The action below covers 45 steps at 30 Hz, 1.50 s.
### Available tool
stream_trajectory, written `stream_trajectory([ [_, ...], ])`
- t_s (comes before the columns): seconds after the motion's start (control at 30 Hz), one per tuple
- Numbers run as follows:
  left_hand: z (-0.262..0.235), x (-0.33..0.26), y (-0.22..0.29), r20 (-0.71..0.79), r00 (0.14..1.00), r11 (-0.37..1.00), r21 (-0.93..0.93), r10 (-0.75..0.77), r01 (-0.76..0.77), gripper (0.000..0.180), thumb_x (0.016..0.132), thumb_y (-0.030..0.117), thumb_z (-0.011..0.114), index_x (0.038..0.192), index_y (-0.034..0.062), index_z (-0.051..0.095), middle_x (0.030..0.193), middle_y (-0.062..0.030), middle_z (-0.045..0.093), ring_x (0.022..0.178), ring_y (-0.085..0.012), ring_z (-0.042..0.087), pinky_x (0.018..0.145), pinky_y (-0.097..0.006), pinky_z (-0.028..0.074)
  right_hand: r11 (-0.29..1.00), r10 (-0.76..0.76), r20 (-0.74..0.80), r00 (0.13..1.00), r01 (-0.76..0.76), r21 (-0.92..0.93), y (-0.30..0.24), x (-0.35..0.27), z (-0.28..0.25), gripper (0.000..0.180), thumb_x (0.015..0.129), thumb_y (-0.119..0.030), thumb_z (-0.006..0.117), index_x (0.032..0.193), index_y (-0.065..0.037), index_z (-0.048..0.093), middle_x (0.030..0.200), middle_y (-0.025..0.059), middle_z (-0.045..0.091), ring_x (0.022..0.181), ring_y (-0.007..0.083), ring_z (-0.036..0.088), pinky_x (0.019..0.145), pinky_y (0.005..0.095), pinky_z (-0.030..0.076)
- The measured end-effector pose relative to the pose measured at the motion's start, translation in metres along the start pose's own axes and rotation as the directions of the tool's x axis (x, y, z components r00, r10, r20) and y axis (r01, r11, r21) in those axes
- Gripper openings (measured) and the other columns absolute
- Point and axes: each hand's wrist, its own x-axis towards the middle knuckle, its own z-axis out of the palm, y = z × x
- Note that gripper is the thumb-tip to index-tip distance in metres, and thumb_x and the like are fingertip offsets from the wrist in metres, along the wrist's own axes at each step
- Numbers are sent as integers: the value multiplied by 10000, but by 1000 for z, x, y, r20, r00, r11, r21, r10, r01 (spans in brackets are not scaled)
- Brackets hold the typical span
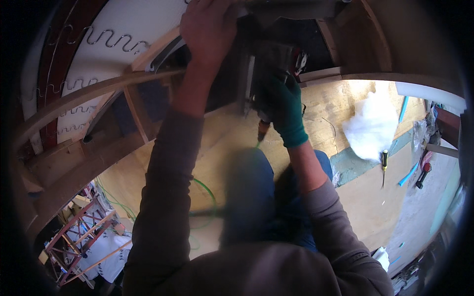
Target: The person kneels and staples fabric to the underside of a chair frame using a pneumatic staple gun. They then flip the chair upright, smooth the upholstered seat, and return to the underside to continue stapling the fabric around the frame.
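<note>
Overhead, in the head view, my right hand (287,109), in a green glove, has its fingers clamped around a dark tool (270,53), held up inside a curved wooden frame (98,85). My bare left hand (210,32) is raised just left of the tool; its fingers run into shadow, so I cannot tell whether they grip anything. Wavy springs (111,38) line the frame's left side; right of my knees lie white stuffing (373,126) and a screwdriver (384,165).
</note>
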Motion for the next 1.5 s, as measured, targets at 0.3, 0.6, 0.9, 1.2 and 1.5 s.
stream_trajectory([
  [0.3, -5, 6, -2, -24, 1000, 998, -66, 15, -16, 111, 812, 143, 777, 913, 131, 734, 897, -54, 694, 838, -315, 652, 735, -418, 515, 855, 444, -152, 883, -367, 366, 42, 17, 63, 244, 832, -86, 828, 1010, 6, 688, 906, 27, 702, 761, 103, 625, 695, 285, 523],
  [0.6, -8, 8, 13, -14, 999, 998, -51, -31, 30, 97, 820, 138, 783, 904, 115, 738, 903, -65, 709, 860, -316, 669, 755, -407, 526, 960, 207, -204, 957, -239, -146, 33, 16, 87, 608, 783, -103, 834, 1282, 12, 505, 1149, 124, 631, 1029, 232, 633, 895, 375, 540],
  [0.9, -21, 11, 27, 39, 985, 983, -78, -166, 168, 110, 879, 165, 767, 952, 89, 734, 972, -101, 696, 906, -302, 675, 768, -406, 531, 320, 818, 118, 563, -616, 720, 13, -55, -16, 214, 991, -131, 624, 1109, 27, 707, 919, 94, 700, 802, 164, 681, 701, 310, 575],
  [1.2, 67, -30, 199, 686, 458, 155, -457, -566, 876, 330, 936, 229, 736, 1219, 62, 704, 1198, -107, 696, 1045, -202, 662, 929, -349, 526, -320, 912, 387, 136, -356, 878, 120, -193, -115, 182, 1027, -270, 632, 1102, -108, 666, 856, 40, 653, 791, 171, 641, 738, 347, 564],
  [1.5, 189, 9, 176, 670, 536, 220, -502, -514, 837, 418, 1039, 233, 569, 1429, 83, 585, 1348, -193, 655, 1253, -345, 624, 1068, -411, 486, 94, 892, 440, 106, -994, 47, 97, -166, -204, 479, 1021, -456, 633, 1118, 6, 710, 926, 98, 723, 900, 197, 731, 810, 321, 603],
])
